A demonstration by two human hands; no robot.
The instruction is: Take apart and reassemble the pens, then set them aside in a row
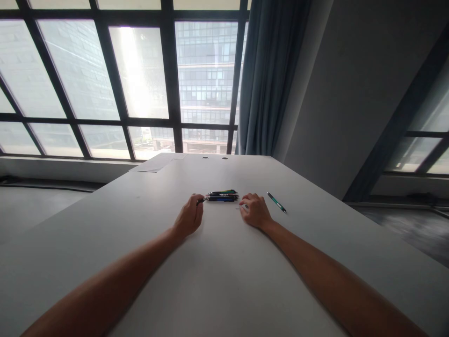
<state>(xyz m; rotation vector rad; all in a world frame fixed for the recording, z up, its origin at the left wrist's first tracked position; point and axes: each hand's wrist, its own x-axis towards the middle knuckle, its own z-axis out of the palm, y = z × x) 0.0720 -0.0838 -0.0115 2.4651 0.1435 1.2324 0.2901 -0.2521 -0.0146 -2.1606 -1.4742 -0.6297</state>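
Observation:
Several pens lie side by side in a small bundle (222, 195) on the white table (224, 281), ahead of both hands. My left hand (190, 216) rests on the table with its fingers curled, pinching the left tips of the bundle. My right hand (256, 210) sits at the bundle's right end, fingers curled against the pen ends. A single green pen (276, 202) lies alone on the table just right of my right hand.
Sheets of paper (158, 163) lie at the table's far left edge. Two small holes (214, 157) mark the far edge. Large windows (140, 75), a blue curtain (270, 75) and a grey wall (351, 84) stand behind the table.

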